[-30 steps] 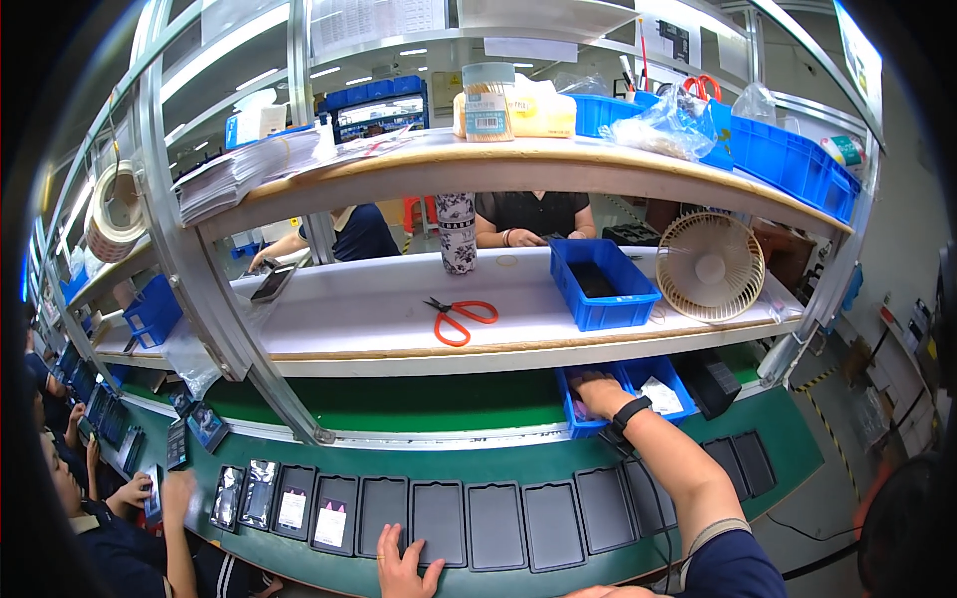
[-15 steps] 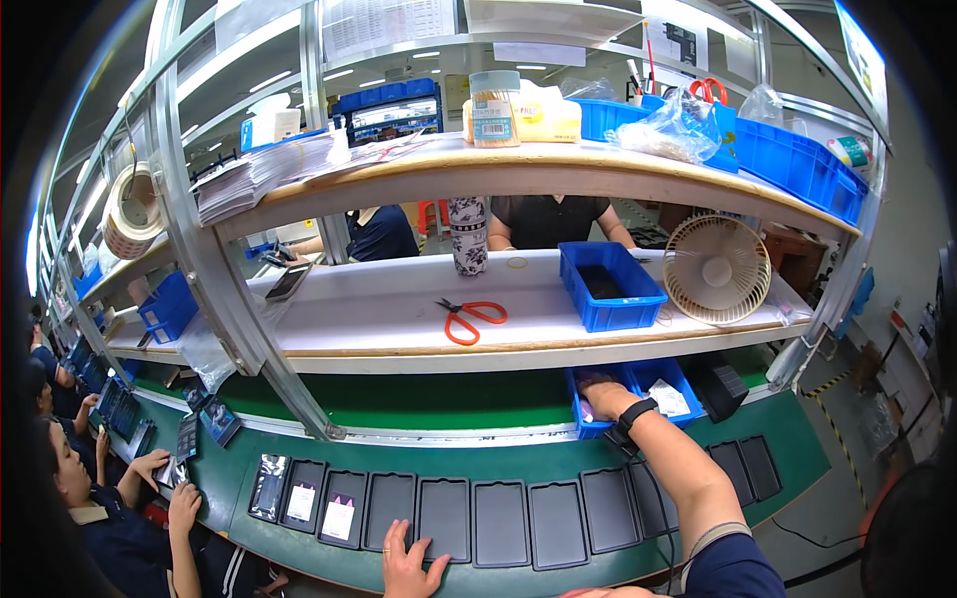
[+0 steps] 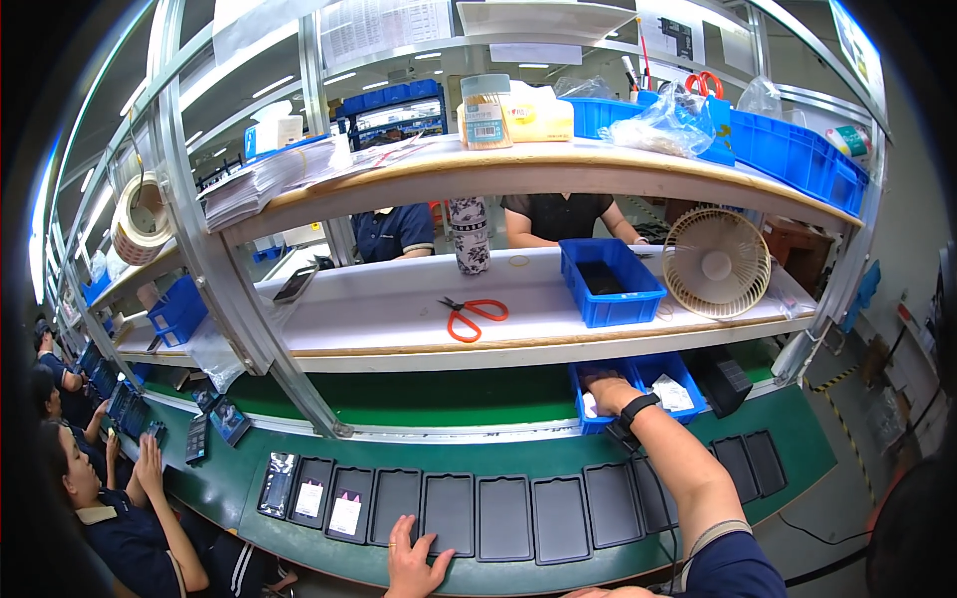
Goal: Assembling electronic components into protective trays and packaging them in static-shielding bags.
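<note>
Black trays (image 3: 504, 518) are lined up on the bench (image 3: 224, 488), one fewer at the left end; no more are filled. Left hand (image 3: 414, 568) is spread; right hand (image 3: 610, 394) is still dipped in the blue bin (image 3: 596, 427), its grip unable to be told.

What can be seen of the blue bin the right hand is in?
The bin is blue, open-topped and plastic-looking. It sits upright below the white shelf, beside another bin on its right. The right hand is inside, hiding much of the contents; something pale shows. Whether the hand touches the walls is unclear.
</note>
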A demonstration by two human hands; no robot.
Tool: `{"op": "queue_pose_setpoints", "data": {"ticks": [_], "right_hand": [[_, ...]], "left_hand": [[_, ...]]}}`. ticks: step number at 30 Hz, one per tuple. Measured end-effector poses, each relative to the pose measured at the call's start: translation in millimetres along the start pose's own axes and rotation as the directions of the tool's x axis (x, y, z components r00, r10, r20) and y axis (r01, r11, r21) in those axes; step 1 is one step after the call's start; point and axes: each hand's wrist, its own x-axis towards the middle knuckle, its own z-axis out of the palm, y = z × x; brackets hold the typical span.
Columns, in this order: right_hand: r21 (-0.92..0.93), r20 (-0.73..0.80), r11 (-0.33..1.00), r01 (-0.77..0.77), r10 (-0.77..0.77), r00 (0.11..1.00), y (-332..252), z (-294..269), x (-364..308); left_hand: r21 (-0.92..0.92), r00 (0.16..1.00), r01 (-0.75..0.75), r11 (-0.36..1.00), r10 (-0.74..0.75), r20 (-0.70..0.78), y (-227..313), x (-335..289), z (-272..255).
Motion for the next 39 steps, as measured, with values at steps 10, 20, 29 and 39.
{"op": "queue_pose_setpoints", "data": {"ticks": [10, 20, 29, 39], "right_hand": [[0.038, -0.045, 0.999, 0.003, -0.001, 0.999, 4, 12, 9], [0.001, -0.057, 0.998, 0.069, -0.069, 0.996, 3, 6, 2], [0.038, -0.035, 0.997, 0.07, -0.069, 0.997, 4, 8, 3], [0.113, 0.028, 0.993, 0.041, -0.044, 0.999, 12, 14, 12]], "left_hand": [[0.042, 1.0, -0.009, 0.999, 0.009, 0.006, -10, -1, 7], [0.053, 1.0, 0.001, 0.999, -0.001, 0.001, -4, 2, 4], [0.064, 1.0, -0.016, 0.998, 0.017, -0.001, -7, 0, 5], [0.043, 0.999, -0.033, 0.999, 0.033, 0.004, -11, 4, 8]]}}
